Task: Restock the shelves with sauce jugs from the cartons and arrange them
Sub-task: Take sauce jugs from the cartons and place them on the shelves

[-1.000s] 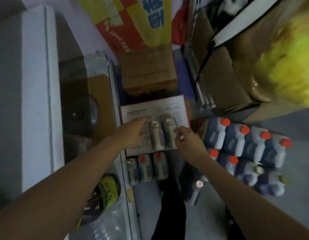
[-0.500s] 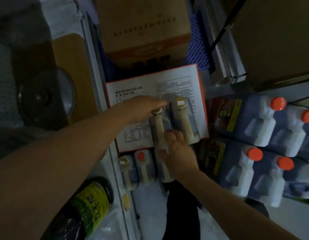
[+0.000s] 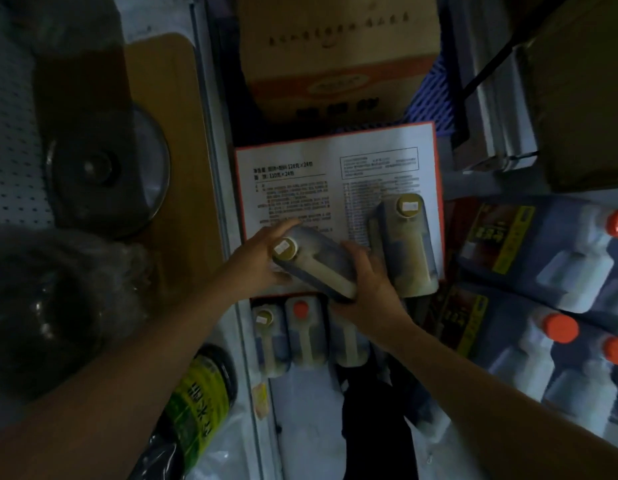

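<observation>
While both hands close round it at the centre of the frame, a dark sauce jug [image 3: 316, 263] lies tilted, its yellowish cap toward the left: the left hand [image 3: 262, 261] cups the capped end with curled fingers, and the right hand [image 3: 368, 284] wraps its fingers round the base. Dark liquid fills the jug. It is held over a white printed carton [image 3: 300, 174] with a red edge, on which a second dark jug [image 3: 404, 244] stands just right of the hands, cap toward the top of the frame. Below the carton, three smaller jugs [image 3: 305, 336] stand side by side, the right one partly hidden by the right wrist. Along the right edge lie larger orange-capped jugs [image 3: 549, 258] with dark contents and yellow labels. A brown cardboard box [image 3: 338, 64] sits at the top centre; a green-labelled bottle [image 3: 200, 400] lies at the lower left. Both forearms reach in from the bottom corners.
</observation>
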Tool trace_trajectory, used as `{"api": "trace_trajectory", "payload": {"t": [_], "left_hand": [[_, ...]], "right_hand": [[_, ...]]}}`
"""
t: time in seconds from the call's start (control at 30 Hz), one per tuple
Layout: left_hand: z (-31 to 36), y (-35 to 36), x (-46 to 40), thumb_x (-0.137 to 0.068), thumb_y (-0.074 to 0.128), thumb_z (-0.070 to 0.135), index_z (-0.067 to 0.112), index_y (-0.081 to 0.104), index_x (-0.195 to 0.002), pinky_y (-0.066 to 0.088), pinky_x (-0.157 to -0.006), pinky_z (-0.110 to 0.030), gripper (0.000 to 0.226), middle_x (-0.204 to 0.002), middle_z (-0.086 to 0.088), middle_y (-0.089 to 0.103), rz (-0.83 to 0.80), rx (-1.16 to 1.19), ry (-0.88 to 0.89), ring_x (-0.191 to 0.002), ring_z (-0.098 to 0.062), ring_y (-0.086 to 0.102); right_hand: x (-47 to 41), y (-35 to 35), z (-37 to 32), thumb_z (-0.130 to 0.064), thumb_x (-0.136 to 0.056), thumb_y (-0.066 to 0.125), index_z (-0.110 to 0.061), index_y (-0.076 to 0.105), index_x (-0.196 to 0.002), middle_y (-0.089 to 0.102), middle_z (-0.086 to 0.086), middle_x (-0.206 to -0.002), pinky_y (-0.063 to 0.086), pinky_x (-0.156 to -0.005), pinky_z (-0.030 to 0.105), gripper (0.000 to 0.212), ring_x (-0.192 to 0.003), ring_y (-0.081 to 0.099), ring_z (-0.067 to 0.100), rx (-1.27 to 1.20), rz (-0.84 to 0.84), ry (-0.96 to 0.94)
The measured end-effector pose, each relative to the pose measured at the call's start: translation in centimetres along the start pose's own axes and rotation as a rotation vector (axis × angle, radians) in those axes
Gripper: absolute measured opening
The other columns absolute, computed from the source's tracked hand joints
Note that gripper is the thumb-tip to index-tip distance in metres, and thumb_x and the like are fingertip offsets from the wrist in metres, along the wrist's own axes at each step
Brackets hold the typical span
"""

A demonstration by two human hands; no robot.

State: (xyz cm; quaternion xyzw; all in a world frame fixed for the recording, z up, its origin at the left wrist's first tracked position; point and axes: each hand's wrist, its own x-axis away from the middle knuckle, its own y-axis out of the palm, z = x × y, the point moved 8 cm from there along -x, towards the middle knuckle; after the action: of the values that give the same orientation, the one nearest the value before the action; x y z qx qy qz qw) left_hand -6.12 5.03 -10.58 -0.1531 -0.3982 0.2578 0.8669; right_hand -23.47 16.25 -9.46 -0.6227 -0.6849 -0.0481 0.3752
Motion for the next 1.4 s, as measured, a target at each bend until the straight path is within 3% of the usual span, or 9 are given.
{"api": "trace_trajectory", "payload": {"t": [0.13, 0.27, 0.37, 0.43, 0.57, 0.73, 1.0, 1.17, 1.4], "left_hand": [[0.7, -0.2, -2.0, -0.089, 0.075, 0.015, 0.042, 0.066, -0.129, 0.053, -0.100, -0.057, 0.049, -0.145, -0.007, 0.053, 0.105, 0.077, 0.042, -0.130, -0.030, 0.053], [0.6, -0.4, -1.1, -0.073, 0.090, 0.016, 0.034, 0.048, -0.148, 0.044, -0.112, -0.037, 0.088, -0.145, 0.002, 0.055, 0.077, 0.060, -0.037, -0.129, -0.016, 0.053], [2.3, -2.5, 1.7, -0.059, 0.099, 0.030, 0.050, 0.041, -0.141, 0.051, -0.105, -0.034, 0.103, -0.132, 0.021, 0.060, 0.135, 0.155, 0.001, -0.119, 0.001, 0.059], [5.1, -5.0, 4.0, -0.053, 0.099, 0.042, 0.059, 0.040, -0.134, 0.054, -0.097, -0.024, 0.102, -0.123, 0.031, 0.062, 0.205, 0.244, 0.050, -0.116, 0.006, 0.060], [12.6, -12.1, 10.0, -0.063, 0.096, 0.018, 0.022, 0.047, -0.121, 0.050, -0.079, -0.010, 0.077, -0.106, 0.036, 0.062, 0.436, 0.311, 0.096, -0.102, 0.010, 0.062], [26.0, -21.6, 20.1, -0.059, 0.097, 0.036, 0.030, 0.050, -0.127, 0.054, -0.081, -0.013, 0.083, -0.118, 0.024, 0.063, 0.702, 0.362, 0.215, -0.108, 0.009, 0.061], [50.2, -30.7, 45.9, -0.063, 0.097, 0.036, 0.037, 0.051, -0.130, 0.061, -0.082, -0.036, 0.081, -0.121, 0.014, 0.068, 1.117, 0.380, 0.385, -0.110, -0.009, 0.067], [62.8, -30.0, 64.4, -0.068, 0.093, 0.022, 0.056, 0.051, -0.115, 0.054, -0.073, -0.015, 0.071, -0.111, 0.029, 0.068, 1.347, 0.262, 0.443, -0.099, 0.003, 0.066], [73.0, -25.1, 87.2, -0.076, 0.089, 0.014, 0.046, 0.038, -0.146, 0.056, -0.080, -0.015, 0.092, -0.128, 0.029, 0.061, 1.638, 0.152, 0.508, -0.109, 0.007, 0.063]], "right_hand": [[-0.6, -0.5, 0.4, -0.019, -0.072, 0.088, -0.026, 0.039, -0.147, 0.047, 0.003, -0.146, 0.046, -0.106, 0.033, 0.090, -0.128, 0.052, 0.020, -0.023, 0.126, 0.051], [-0.8, -1.5, -0.6, -0.018, -0.070, 0.087, -0.022, 0.045, -0.142, 0.057, 0.005, -0.134, 0.050, -0.098, 0.035, 0.084, -0.120, 0.059, 0.026, 0.056, 0.073, 0.009], [-0.4, -3.5, -3.8, -0.016, -0.067, 0.088, -0.023, 0.050, -0.136, 0.059, 0.002, -0.129, 0.047, -0.093, 0.029, 0.079, -0.117, 0.059, 0.021, 0.080, 0.042, -0.097], [0.0, -6.2, -7.1, -0.013, -0.067, 0.089, -0.029, 0.048, -0.131, 0.057, -0.003, -0.127, 0.050, -0.091, 0.024, 0.079, -0.115, 0.059, 0.014, 0.036, 0.023, -0.184], [1.7, -13.4, -16.9, -0.006, -0.072, 0.089, -0.032, 0.042, -0.137, 0.055, -0.007, -0.126, 0.048, -0.079, 0.008, 0.084, -0.109, 0.059, 0.003, -0.033, -0.040, -0.362], [8.3, -22.9, -30.6, -0.012, -0.081, 0.085, -0.037, 0.036, -0.150, 0.043, -0.037, -0.131, 0.052, -0.097, 0.024, 0.088, -0.128, 0.052, 0.008, -0.092, -0.035, -0.578], [33.2, -37.5, -53.5, -0.015, -0.091, 0.076, -0.029, 0.030, -0.158, 0.039, -0.011, -0.154, 0.048, -0.109, 0.044, 0.082, -0.142, 0.043, 0.012, -0.017, 0.118, -1.144], [51.0, -41.9, -63.2, -0.015, -0.094, 0.074, -0.032, 0.031, -0.157, 0.038, -0.007, -0.152, 0.047, -0.112, 0.043, 0.078, -0.144, 0.040, 0.013, -0.018, -0.021, -1.370], [72.9, -41.3, -72.5, -0.028, -0.091, 0.076, -0.045, 0.032, -0.154, 0.038, -0.022, -0.149, 0.048, -0.112, 0.034, 0.079, -0.140, 0.039, -0.005, 0.022, -0.185, -1.630]]}}
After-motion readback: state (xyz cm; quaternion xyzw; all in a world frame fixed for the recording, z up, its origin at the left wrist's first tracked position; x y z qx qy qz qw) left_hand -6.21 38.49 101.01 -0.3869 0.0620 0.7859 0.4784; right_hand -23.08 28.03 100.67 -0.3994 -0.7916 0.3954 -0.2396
